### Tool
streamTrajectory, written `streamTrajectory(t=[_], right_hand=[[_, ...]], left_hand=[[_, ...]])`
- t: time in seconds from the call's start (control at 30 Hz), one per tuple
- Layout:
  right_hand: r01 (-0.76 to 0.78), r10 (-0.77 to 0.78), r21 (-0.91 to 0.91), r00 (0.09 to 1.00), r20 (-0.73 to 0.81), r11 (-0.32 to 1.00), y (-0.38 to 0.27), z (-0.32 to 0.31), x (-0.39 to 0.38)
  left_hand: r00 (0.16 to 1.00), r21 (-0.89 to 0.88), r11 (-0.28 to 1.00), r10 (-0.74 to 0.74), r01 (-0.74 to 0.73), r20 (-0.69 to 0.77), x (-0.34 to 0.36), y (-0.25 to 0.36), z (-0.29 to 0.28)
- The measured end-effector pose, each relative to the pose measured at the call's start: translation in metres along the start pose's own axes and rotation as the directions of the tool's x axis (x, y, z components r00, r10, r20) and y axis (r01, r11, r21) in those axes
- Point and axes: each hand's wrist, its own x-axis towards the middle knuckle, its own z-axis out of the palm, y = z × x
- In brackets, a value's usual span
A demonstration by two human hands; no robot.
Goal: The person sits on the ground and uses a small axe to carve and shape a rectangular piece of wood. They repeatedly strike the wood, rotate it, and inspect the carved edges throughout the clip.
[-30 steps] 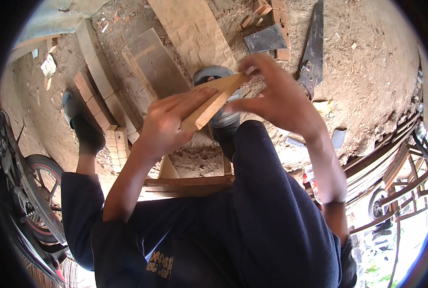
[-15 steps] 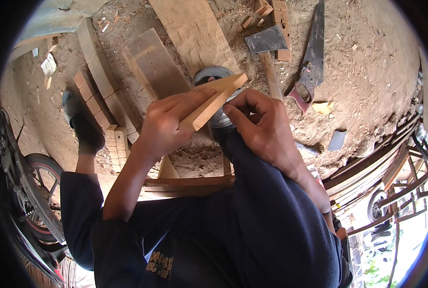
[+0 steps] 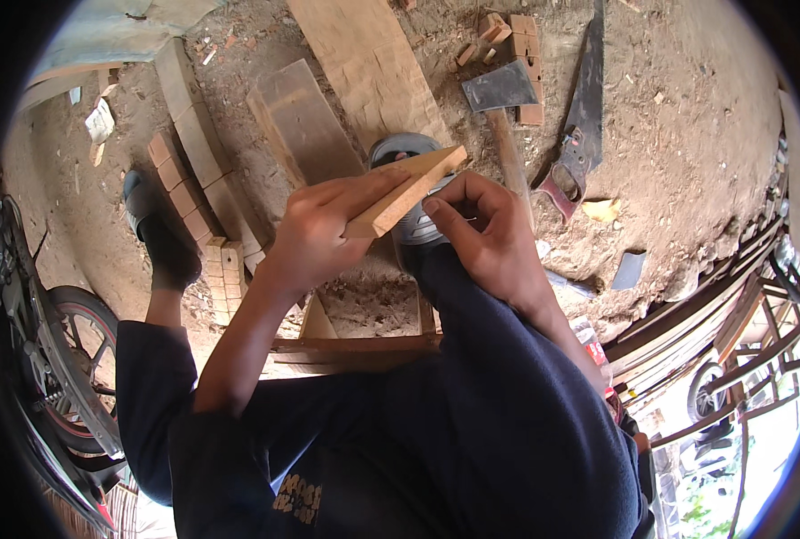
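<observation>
A short, pale wooden piece (image 3: 411,195) slants up to the right in front of me. My left hand (image 3: 315,229) is wrapped round its lower left part, with fingers laid along the far side. Close to the wood's right edge, my right hand (image 3: 494,234) is curled with thumb and forefinger brought together. Whatever those fingertips may hold is too small or hidden to make out. Below the wood is my sandalled right foot (image 3: 418,225), partly covered by it.
An axe (image 3: 501,88) and a handsaw (image 3: 580,153) lie on the dirt, ahead to the right. Planks (image 3: 306,121) and a broad board (image 3: 369,67) stretch away ahead. Brick-like blocks (image 3: 184,198) line the left, near a motorbike wheel (image 3: 81,359). Stacked timber (image 3: 687,310) is at right.
The wooden piece has tilted slightly in my left hand, its near end shifting right. My right thumb and forefinger have moved a little, staying beside the wood. The whole view has shifted slightly.
</observation>
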Motion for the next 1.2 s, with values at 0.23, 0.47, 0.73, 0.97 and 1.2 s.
streamTrajectory(t=[0.23,0.47,0.73,0.97,1.2], right_hand=[[-0.03,0.029,-0.082,1.0,-0.007,0.996,-0.014,-0.001,-0.002],[-0.035,0.034,-0.171,0.999,-0.009,0.985,-0.009,-0.003,-0.003],[0.001,0.007,0.111,0.997,-0.078,0.994,0.013,0.002,0.041],[0.219,-0.192,0.261,0.973,-0.124,0.94,0.005,0.086,0.132],[0.118,-0.123,0.172,0.992,0.019,0.978,-0.013,0.116,0.189]], left_hand=[[0.995,-0.014,0.995,-0.102,0.103,0.01,-0.002,-0.004,-0.003],[0.994,-0.018,0.995,-0.095,0.094,-0.047,0.001,-0.003,-0.003],[0.578,-0.644,0.682,-0.696,0.347,-0.426,0.013,-0.019,-0.042],[0.333,-0.892,0.444,-0.856,0.084,-0.395,0.005,-0.065,-0.061],[0.379,-0.901,0.432,-0.829,-0.037,-0.412,-0.022,-0.112,-0.054]])
